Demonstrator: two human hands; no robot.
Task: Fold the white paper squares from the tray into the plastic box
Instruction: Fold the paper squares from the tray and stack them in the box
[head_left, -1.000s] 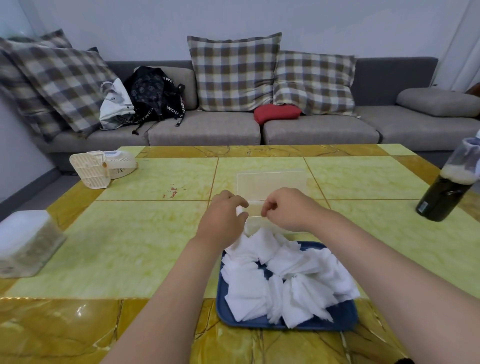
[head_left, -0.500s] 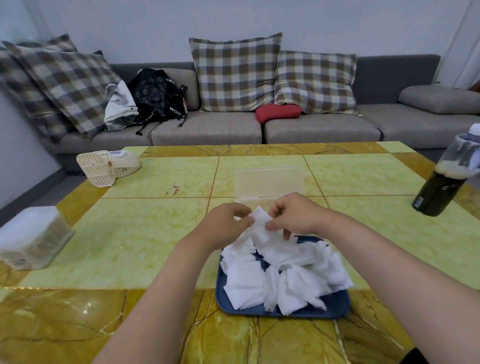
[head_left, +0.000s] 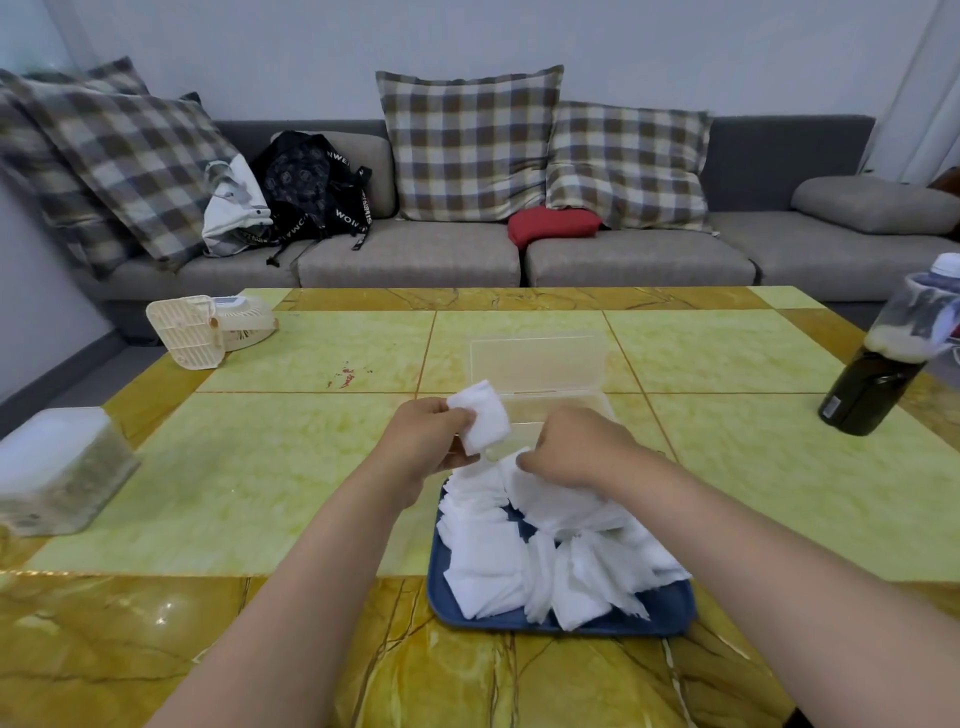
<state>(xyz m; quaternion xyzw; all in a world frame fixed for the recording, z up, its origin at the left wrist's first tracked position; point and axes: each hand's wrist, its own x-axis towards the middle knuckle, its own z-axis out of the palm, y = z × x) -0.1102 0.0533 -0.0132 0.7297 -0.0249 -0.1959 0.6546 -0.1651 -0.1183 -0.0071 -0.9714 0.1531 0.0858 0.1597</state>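
White paper fills most of the blue tray (head_left: 670, 613), which sits at the near edge of the yellow marble-patterned bench (head_left: 260, 467): a loose pile of paper squares (head_left: 545, 551), overlapping and partly crumpled. The left hand (head_left: 423, 441) is raised just beyond the tray's far left corner and grasps one paper square (head_left: 480, 415) between thumb and curled fingers, so that it stands up in front of the plastic box (head_left: 537, 364). The right hand (head_left: 576, 449) is low over the far end of the pile, its fingers curled, pinching the corner of a sheet (head_left: 511, 462) that lies on top.

The clear box stands just behind the tray with its lid tipped up and open; I cannot tell what is inside.

At the right edge of the bench stands a dark bottle (head_left: 878, 384) with a small pale label low on its side, too small to read. A cream fan (head_left: 208, 327) lies at the far left, and a white container (head_left: 57, 467) sits nearer on that side.

On the grey sofa (head_left: 415, 265) behind, a black backpack (head_left: 306, 182) carries white capital letters on its straps; "WO" is legible, the rest is not.
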